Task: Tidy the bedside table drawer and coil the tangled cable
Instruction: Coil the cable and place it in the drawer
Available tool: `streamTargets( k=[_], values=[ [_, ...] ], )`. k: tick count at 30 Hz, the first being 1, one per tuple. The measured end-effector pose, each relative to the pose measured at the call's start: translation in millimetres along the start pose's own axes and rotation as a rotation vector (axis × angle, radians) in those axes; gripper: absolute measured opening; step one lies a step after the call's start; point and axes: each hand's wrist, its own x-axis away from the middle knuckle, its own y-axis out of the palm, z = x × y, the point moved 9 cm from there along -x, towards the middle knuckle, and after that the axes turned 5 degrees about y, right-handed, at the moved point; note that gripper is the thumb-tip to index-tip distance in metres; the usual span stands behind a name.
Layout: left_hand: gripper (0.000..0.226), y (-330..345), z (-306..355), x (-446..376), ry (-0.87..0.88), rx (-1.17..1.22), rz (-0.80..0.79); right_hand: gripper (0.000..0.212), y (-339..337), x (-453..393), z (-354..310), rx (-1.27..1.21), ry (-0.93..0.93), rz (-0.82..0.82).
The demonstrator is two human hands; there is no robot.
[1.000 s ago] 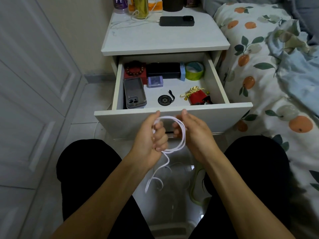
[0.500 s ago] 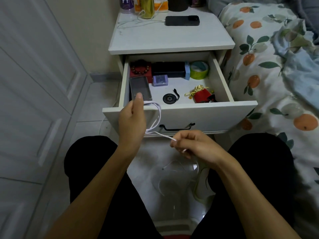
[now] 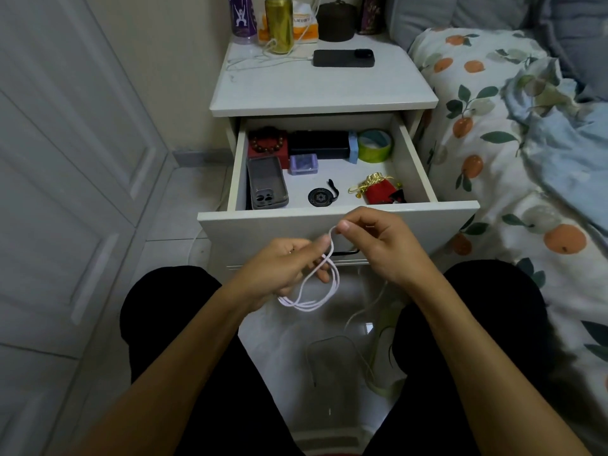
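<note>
Right hand (image 3: 378, 245) thumb and forefinger pinching the top end of a thin white braided cable (image 3: 317, 284), other fingers curled under. Left hand (image 3: 283, 268) fingers curled around the same cable lower down, forefinger tip right up against the strand near the right thumb. Cable hanging between both hands in a few loose loops, drooping below the left palm, all of it held in the air just in front of the drawer front.

Behind the hands, white wooden drawer (image 3: 332, 222) pulled open from the white bedside table (image 3: 322, 90). Inside, along the left wall: clear grey phone case (image 3: 267, 183), camera cutout toward the front. Back left corner: red box with a dark bead bracelet (image 3: 268, 144) on top. Next to it along the back wall: long black box (image 3: 318, 144), small light blue block (image 3: 353, 147), then a lime green tape roll (image 3: 375, 145) in the back right corner. Small lilac plastic case (image 3: 303, 163) just in front of the black box. Round black disc with a strap (image 3: 319, 196) near the front edge, middle-ish. Red drawstring pouch with gold trim (image 3: 381, 191) toward the front right corner.

On the table top, near the back edge: black phone (image 3: 343, 57) lying flat with a white charging cord (image 3: 263, 59) plugged in, plus a gold can (image 3: 279, 23), purple bottle (image 3: 244, 16) and dark round jar (image 3: 337, 20) lined up along the back. Orange-print bedding (image 3: 513, 153) off to the right, black trousers (image 3: 177, 324) on both knees down below.
</note>
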Motion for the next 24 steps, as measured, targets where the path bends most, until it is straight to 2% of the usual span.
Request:
streamTargets(
  k=[2,4,7,10,12,14,16,18,19,21,23,24],
  values=[
    [0.039,5.6,-7.0,-1.0,-0.013,0.109,-0.089,0.018,-1.8,-3.7,6.0,0.096,-0.018,0.026],
    [0.032,1.2,-11.9,-4.4,-0.011,0.244,-0.076,0.020,-6.3,-4.4,14.6,0.169,-0.016,0.081],
    [0.025,-12.8,-18.7,-9.8,-0.024,0.468,0.040,0.023,-14.4,1.8,29.4,0.279,0.054,0.222],
    [0.025,-26.4,-22.1,-9.2,-0.015,0.466,0.182,0.021,-14.9,18.4,35.9,0.415,0.119,0.382],
    [0.024,-34.0,-19.2,-4.3,0.012,0.281,0.287,0.033,-0.3,26.4,46.7,0.288,0.204,0.352],
    [0.023,-37.1,-15.3,0.4,0.053,0.114,0.349,0.044,25.7,31.1,60.6,0.000,0.396,0.214],
    [0.025,-32.6,-15.2,2.5,0.081,0.137,0.336,0.043,55.0,37.1,69.3,-0.283,0.593,0.034],
    [0.027,-32.5,-16.7,4.7,0.092,0.229,0.344,0.042,74.9,39.2,73.3,-0.484,0.697,-0.058],
    [0.028,-34.1,-17.0,6.1,0.096,0.285,0.361,0.043,78.6,37.9,75.5,-0.459,0.690,-0.056],
    [0.029,-38.8,-16.1,8.6,0.123,0.425,0.404,0.043,74.2,34.9,77.6,-0.236,0.589,0.051],
    [0.031,-44.7,-17.5,9.5,0.157,0.591,0.457,0.029,67.3,37.1,75.0,-0.157,0.478,0.161],
    [0.033,-48.9,-19.5,10.9,0.171,0.663,0.483,0.020,71.3,38.2,72.2,-0.202,0.444,0.137]
  ],
)
